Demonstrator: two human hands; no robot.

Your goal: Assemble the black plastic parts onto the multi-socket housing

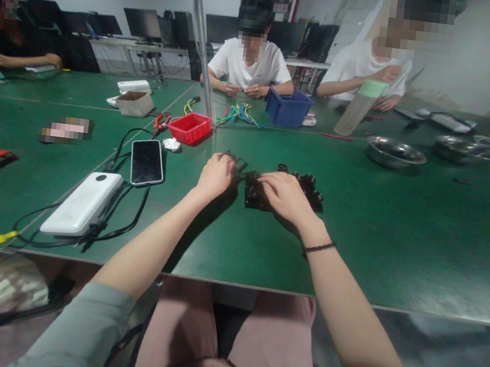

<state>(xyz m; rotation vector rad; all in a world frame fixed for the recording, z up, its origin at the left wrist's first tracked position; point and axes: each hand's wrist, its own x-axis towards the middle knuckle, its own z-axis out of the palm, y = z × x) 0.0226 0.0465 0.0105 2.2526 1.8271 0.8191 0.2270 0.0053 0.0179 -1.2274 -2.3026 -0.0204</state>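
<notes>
My right hand (pixel 286 193) lies over a cluster of small black parts (pixel 311 188), its fingers stretched out to the left and touching them. What exactly these parts are is too dark to tell. To the left, my left hand (pixel 216 175) rests on the green table with its fingers curled together. Dark shapes show by its fingertips, and whether they are a black piece or shadow is unclear. A narrow gap separates the left hand from the black cluster. The right palm hides part of the cluster.
Left of my hands are a phone (pixel 147 162), a white power bank (pixel 83 204) with black cables, and a red tray (pixel 190 128). Farther back stand a blue bin (pixel 287 108), coloured wires (pixel 241 113), a bottle (pixel 357 109) and a metal bowl (pixel 395 153). Other people sit around the table.
</notes>
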